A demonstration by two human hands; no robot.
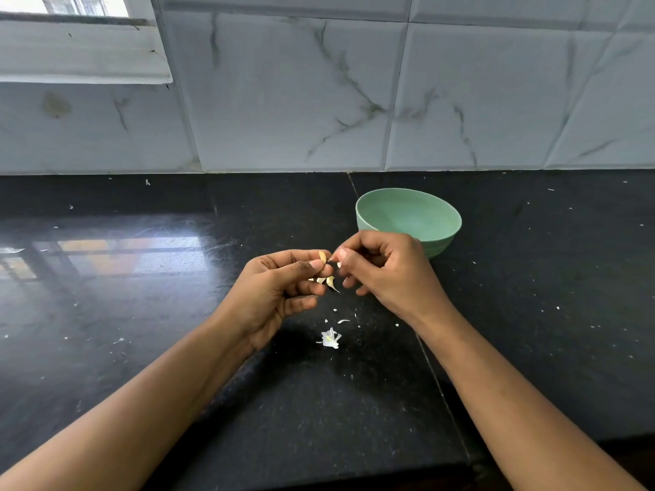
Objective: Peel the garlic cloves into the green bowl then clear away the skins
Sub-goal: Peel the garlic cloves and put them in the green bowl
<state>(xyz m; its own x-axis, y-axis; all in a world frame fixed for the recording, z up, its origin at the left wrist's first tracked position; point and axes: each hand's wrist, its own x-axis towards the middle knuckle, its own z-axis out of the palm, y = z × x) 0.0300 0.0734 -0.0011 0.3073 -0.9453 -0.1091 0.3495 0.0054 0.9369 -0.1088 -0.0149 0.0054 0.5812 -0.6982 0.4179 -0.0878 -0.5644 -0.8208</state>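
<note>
My left hand pinches a small garlic clove between thumb and forefinger above the black counter. My right hand meets it from the right, its thumb and fingertips pinching at the clove's skin. Other cloves lie on the counter just below the hands. A crumpled piece of white skin and small flakes lie nearer to me. The green bowl stands just behind my right hand; the part of its inside that I see holds nothing.
The black stone counter runs to a marble-tiled wall behind the bowl. Tiny white specks are scattered across the counter. A window sill sits at the upper left. The counter's front edge is close below my forearms.
</note>
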